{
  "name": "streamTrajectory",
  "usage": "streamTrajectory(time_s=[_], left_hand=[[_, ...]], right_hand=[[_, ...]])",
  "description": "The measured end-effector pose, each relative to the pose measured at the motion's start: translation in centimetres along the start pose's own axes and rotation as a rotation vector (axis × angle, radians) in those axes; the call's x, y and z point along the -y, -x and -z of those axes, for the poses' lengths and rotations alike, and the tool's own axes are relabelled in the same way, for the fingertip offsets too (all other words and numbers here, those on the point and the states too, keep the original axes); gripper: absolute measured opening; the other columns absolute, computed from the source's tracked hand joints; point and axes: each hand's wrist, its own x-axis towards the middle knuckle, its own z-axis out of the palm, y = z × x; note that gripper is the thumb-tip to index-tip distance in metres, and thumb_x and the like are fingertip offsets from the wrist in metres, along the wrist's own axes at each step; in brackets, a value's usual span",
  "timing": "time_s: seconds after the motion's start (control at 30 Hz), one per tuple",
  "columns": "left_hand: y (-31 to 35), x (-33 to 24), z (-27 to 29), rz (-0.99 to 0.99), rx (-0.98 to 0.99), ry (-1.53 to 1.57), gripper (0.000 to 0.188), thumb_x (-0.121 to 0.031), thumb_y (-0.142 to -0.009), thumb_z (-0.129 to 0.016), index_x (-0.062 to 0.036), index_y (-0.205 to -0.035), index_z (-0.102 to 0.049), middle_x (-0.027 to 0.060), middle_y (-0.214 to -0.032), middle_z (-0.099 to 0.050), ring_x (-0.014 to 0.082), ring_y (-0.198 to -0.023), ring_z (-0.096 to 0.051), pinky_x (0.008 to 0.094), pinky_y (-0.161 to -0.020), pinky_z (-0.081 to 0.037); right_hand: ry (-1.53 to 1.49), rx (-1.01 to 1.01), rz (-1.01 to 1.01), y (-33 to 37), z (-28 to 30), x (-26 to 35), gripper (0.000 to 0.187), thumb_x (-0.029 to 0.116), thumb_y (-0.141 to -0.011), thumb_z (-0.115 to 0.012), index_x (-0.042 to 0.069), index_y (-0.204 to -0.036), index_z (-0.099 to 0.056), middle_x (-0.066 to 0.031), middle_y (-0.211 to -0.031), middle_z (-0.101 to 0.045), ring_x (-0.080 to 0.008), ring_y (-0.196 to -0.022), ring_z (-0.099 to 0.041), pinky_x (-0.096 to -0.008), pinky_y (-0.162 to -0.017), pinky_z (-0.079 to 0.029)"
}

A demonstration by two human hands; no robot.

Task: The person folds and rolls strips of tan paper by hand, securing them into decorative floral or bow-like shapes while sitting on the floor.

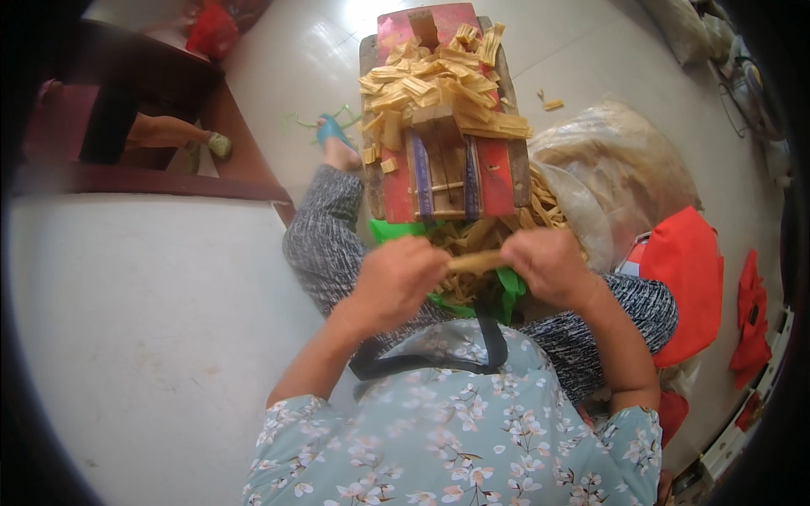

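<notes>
Both my hands are closed on one dried, pale yellow strip, held level in front of my lap. My left hand (401, 277) grips its left end and my right hand (548, 263) its right end; the yellow strip (477, 261) shows between them, slightly blurred. Just beyond stands a red-topped wooden bench (496, 181) with an upright wooden block (437, 126) and purple bands. Many short yellow pieces (456, 88) are heaped on its far half. Below my hands, more strips lie in a green plastic bag (512, 291), partly hidden by my hands and the bench.
A large clear plastic sack (629, 160) of similar strips leans right of the bench. Nearer stands a red bag (685, 282). A white surface (152, 337) fills the left side, and another person's leg (173, 131) shows beyond it. Some fragments (553, 104) lie on the tiled floor.
</notes>
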Motion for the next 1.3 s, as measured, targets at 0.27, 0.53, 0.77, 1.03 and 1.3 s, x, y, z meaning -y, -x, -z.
streamTrajectory(time_s=[0.27, 0.53, 0.77, 1.03, 1.3], left_hand=[[-6.6, 2.9, 4.0, 0.212, -0.306, 0.189, 0.014, -0.013, -0.097, -0.063, 0.0005, -0.1, -0.068, 0.0084, -0.08, -0.066, 0.0173, -0.074, -0.066, 0.0305, -0.069, -0.051], [-4.6, 4.5, 2.2, 0.243, -0.326, 0.091, 0.014, -0.012, -0.097, -0.063, 0.0008, -0.101, -0.069, 0.0066, -0.081, -0.067, 0.0114, -0.071, -0.065, 0.0258, -0.064, -0.049], [1.2, 3.1, -0.2, 0.384, -0.041, 0.42, 0.018, -0.01, -0.097, -0.063, 0.0061, -0.103, -0.069, 0.0048, -0.084, -0.066, 0.0111, -0.069, -0.065, 0.0255, -0.063, -0.05], [2.2, 8.3, -5.9, 0.625, 0.095, 0.268, 0.022, -0.013, -0.096, -0.06, 0.003, -0.107, -0.069, 0.0075, -0.078, -0.068, 0.0135, -0.069, -0.064, 0.0297, -0.066, -0.051], [1.7, 13.7, -9.4, 0.512, 0.281, -0.408, 0.017, -0.019, -0.09, -0.059, -0.0078, -0.097, -0.071, 0.0164, -0.094, -0.071, 0.04, -0.09, -0.066, 0.0492, -0.076, -0.051]], right_hand=[[0.046, -0.35, 0.037, -9.6, 1.7, -2.0, 0.019, 0.018, -0.096, -0.061, 0.006, -0.082, -0.058, -0.0157, -0.072, -0.059, -0.0385, -0.067, -0.06, -0.0454, -0.058, -0.047], [-0.051, -0.33, -0.243, -5.5, -0.3, -7.3, 0.013, 0.017, -0.097, -0.061, 0.005, -0.093, -0.064, -0.0107, -0.073, -0.06, -0.0272, -0.064, -0.058, -0.0367, -0.06, -0.047], [-0.5, -0.102, -0.461, 1.0, 0.1, -3.7, 0.015, 0.013, -0.096, -0.066, 0.002, -0.104, -0.062, 0.0012, -0.08, -0.058, -0.0051, -0.071, -0.05, -0.0233, -0.064, -0.043], [-0.511, -0.035, -0.623, 6.3, -0.9, -4.2, 0.015, 0.012, -0.091, -0.069, 0.001, -0.099, -0.063, 0.0002, -0.077, -0.06, -0.0072, -0.07, -0.052, -0.025, -0.063, -0.043], [-0.501, -0.009, -0.671, 7.0, -1.7, -4.2, 0.015, 0.015, -0.091, -0.067, 0.001, -0.096, -0.062, -0.0029, -0.071, -0.056, -0.0109, -0.067, -0.051, -0.0292, -0.062, -0.042]])
